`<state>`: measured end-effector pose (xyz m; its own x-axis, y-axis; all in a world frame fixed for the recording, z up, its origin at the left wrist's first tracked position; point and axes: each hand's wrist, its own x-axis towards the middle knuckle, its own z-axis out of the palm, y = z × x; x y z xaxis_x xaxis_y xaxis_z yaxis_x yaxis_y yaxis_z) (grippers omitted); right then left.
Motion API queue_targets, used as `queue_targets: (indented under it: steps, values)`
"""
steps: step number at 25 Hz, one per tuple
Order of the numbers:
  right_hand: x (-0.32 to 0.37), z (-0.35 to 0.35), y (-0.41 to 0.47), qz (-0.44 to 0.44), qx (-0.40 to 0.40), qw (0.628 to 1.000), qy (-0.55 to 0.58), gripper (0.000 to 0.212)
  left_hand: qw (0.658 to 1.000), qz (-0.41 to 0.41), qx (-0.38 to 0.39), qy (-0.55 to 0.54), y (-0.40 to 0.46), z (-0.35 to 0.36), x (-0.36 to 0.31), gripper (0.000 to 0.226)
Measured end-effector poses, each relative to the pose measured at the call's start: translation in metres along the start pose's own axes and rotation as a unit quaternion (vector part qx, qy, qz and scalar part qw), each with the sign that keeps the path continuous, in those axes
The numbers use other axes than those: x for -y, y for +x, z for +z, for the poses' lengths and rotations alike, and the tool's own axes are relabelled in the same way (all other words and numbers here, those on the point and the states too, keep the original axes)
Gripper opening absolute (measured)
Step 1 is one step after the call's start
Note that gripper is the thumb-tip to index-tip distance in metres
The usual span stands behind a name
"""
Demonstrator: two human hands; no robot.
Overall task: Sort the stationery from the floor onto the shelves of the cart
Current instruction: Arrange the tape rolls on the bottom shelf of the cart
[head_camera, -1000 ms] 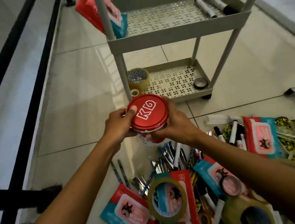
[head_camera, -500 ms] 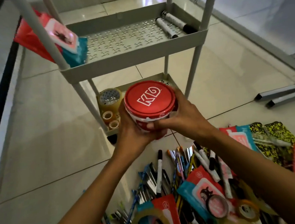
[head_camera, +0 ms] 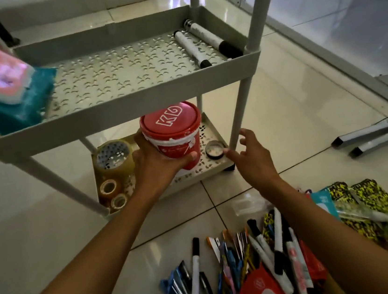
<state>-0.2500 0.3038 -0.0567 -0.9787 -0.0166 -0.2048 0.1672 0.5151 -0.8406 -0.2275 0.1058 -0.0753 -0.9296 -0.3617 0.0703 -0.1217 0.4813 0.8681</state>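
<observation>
A red-lidded tub (head_camera: 173,132) marked "KO" is over the bottom shelf (head_camera: 212,166) of the grey cart, under the middle shelf (head_camera: 121,118). My left hand (head_camera: 158,167) grips it from below and the side. My right hand (head_camera: 250,155) is off the tub, fingers spread loosely, hovering by the cart's front right leg (head_camera: 240,114) beside a small dark tape roll (head_camera: 215,149). On the floor in front lies a heap of pens and markers (head_camera: 239,268) and red-and-teal wipe packs (head_camera: 262,292).
A large clear tape roll (head_camera: 114,160) and two small ones (head_camera: 113,193) stand on the bottom shelf's left. The middle shelf holds two markers (head_camera: 202,42) and a wipe pack (head_camera: 3,92). Patterned pouches (head_camera: 371,208) lie at right; metal bars (head_camera: 377,134) rest on the tiles.
The tub has moved forward and down under the middle shelf to the bottom shelf. My right hand has let go of it and opened beside the cart leg.
</observation>
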Motion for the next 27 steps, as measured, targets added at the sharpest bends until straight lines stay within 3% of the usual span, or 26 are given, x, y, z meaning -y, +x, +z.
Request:
queue_targets:
  steps: [5,21,27]
  values:
    - [-0.012,0.016,0.013,-0.021,-0.005,0.999,-0.025,0.028,0.999,-0.035,-0.007,0.029,0.032,0.029,0.011,0.13]
    - [-0.029,0.022,0.02,-0.076,-0.035,0.994,-0.071,0.033,0.998,-0.023,-0.057,-0.005,0.046,0.086,0.007,0.112]
    - [-0.032,0.023,0.022,-0.078,-0.029,0.994,-0.064,0.032,0.999,-0.047,0.003,-0.02,0.041,0.076,0.016,0.101]
